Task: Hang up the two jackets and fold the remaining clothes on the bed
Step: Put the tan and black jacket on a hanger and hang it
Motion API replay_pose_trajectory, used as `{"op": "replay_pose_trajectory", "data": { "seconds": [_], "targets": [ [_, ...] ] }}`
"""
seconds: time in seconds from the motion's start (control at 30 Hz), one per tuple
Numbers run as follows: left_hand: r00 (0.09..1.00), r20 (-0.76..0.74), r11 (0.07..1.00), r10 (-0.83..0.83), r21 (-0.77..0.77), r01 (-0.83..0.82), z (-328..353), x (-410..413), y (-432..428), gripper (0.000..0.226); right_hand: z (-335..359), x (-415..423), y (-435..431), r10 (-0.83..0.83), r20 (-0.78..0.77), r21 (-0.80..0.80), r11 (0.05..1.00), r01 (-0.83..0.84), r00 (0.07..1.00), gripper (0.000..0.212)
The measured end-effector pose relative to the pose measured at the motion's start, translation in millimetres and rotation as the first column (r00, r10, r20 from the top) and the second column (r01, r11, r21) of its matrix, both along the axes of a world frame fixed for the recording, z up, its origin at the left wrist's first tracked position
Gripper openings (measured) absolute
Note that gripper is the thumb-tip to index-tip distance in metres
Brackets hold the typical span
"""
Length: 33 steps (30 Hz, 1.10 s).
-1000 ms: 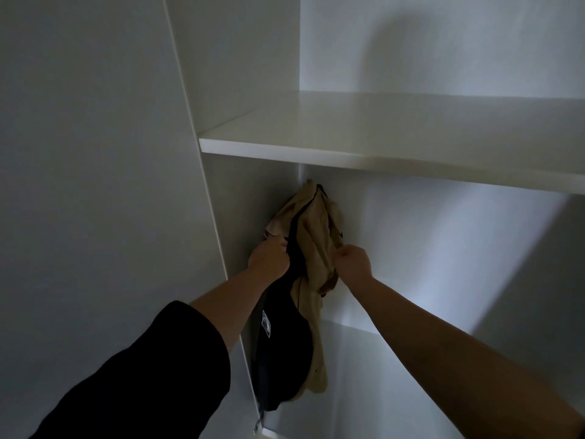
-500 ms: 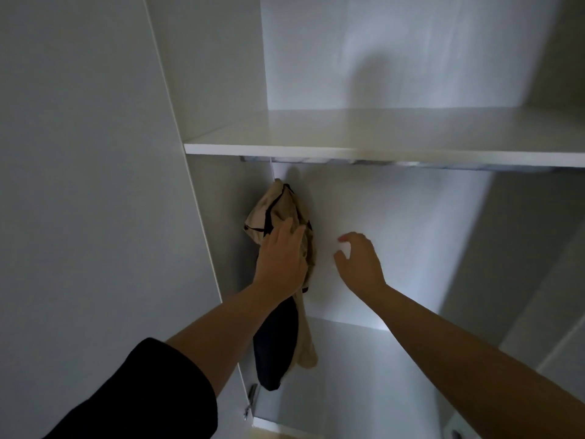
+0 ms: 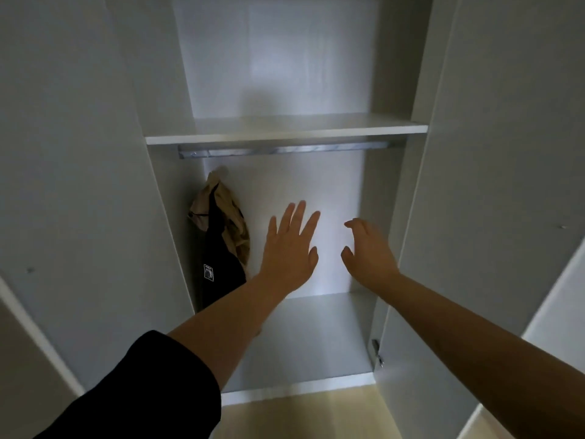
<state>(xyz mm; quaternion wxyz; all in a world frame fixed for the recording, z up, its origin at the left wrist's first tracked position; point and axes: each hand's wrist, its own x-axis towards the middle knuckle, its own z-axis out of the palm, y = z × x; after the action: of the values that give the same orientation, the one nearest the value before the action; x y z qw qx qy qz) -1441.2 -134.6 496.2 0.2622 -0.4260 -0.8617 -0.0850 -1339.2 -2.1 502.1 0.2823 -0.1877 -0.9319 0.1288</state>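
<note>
**Both hands free, jackets on the rail**

The tan jacket (image 3: 232, 213) and black jacket (image 3: 220, 261) hang together at the far left end of the metal rail (image 3: 285, 151), under the shelf (image 3: 285, 129) of the white wardrobe (image 3: 408, 217). The left hand (image 3: 289, 251) is held flat, fingers spread, gripping nothing. The right hand (image 3: 368, 251) is beside it, fingers loosely curled, holding nothing.

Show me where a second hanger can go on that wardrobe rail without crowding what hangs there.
The rail is bare from the hanging jackets at its left end across to the right side panel. The shelf above it is bare too. The crowded spot is the left corner, where the jackets hang against the side wall. Both hands, left and right, hold nothing.
</note>
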Motion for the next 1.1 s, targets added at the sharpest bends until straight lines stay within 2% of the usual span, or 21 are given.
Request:
{"op": "replay_pose_trajectory", "data": {
  "seconds": [0.17,0.37,0.57,0.8,0.93,1.1],
  "targets": [
    [0.983,0.044,0.984,-0.179,0.021,0.178,-17,112,-25,0.067,-12,131,-38,-0.144,0.103,0.029,0.99,0.141,0.984,0.052],
    [0.923,0.123,0.928,-0.364,-0.031,0.37,-23,244,-6,0.068,-20,284,-50,-0.377,0.174,0.084,0.926,0.367,0.91,0.052],
    [0.843,0.073,0.838,-0.534,-0.092,0.538,-26,360,29,0.07,-29,416,-34,-0.619,0.224,0.147,0.785,0.602,0.752,0.056],
    [0.649,0.051,0.637,-0.759,-0.149,0.756,-37,547,117,0.071,-46,620,-1,-0.787,0.222,0.134,0.61,0.781,0.576,0.058],
    [0.554,0.102,0.54,-0.826,-0.134,0.831,-62,690,173,0.07,-68,762,30,-0.838,0.25,0.166,0.53,0.832,0.484,0.059],
    [0.482,0.221,0.461,-0.848,-0.142,0.876,-106,862,233,0.069,-104,930,83,-0.868,0.318,0.202,0.455,0.867,0.382,0.06]
  ]
}}
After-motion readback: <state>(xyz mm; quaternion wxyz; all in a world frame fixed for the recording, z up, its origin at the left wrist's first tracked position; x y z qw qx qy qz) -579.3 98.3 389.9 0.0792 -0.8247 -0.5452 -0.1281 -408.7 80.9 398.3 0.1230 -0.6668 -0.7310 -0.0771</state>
